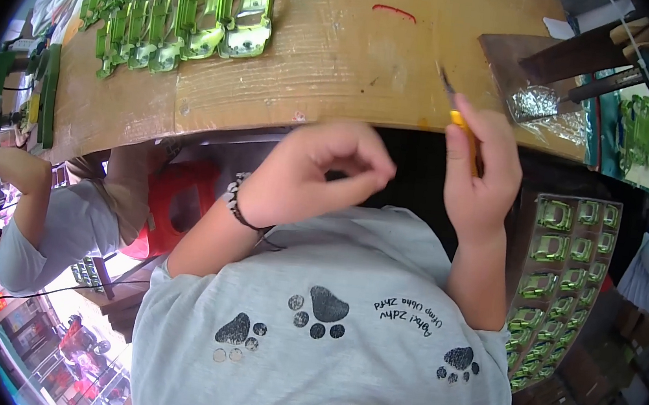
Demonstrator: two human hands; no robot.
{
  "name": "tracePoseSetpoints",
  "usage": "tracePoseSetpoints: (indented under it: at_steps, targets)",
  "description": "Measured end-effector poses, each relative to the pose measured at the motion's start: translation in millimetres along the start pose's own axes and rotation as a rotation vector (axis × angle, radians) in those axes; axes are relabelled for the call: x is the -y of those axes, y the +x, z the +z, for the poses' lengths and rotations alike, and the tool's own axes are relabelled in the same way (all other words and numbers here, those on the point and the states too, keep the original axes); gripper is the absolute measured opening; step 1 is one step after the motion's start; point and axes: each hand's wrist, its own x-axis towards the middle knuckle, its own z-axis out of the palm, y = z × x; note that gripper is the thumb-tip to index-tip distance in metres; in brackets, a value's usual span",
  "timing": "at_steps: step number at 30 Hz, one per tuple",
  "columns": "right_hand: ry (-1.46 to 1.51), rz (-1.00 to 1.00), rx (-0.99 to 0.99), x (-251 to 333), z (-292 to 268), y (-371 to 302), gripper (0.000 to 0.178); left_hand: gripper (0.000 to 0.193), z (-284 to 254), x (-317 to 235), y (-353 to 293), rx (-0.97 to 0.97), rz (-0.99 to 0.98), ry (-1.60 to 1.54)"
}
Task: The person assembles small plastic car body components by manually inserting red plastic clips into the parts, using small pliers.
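Observation:
My right hand (483, 172) is closed round a slim tool with a yellow handle (469, 140). The tool's thin grey pointed end (447, 86) points up and away over the table's near edge; whether it is a blade or a brush I cannot tell. To its left, my left hand (320, 172) is held above my lap, thumb and fingertips brought together in a pinch. Motion blurs it slightly, and anything small between the fingertips cannot be made out. On the table at the far left lie rows of shiny green car-body-shaped frames (194, 11), apart from both hands.
The wooden table (331, 69) bears thin red marks or strips (394, 12). A brown block with a dark bar tool (543, 75) stands far right. Below it is a tray (563, 267) of green frames. A red stool (178, 207) and a co-worker (62, 214) are at left.

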Motion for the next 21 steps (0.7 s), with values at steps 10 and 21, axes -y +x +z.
tracePoseSetpoints:
  at_steps: [10,21]
  targets:
    - [0.355,0.321,-0.091,-20.6,-33.5,-66.5,0.028,0.024,38.4,106.0,13.4,0.253,0.094,1.228]
    - [0.362,0.345,-0.097,-13.1,-46.2,-101.0,0.028,0.047,78.7,150.0,70.9,0.725,-0.067,1.958]
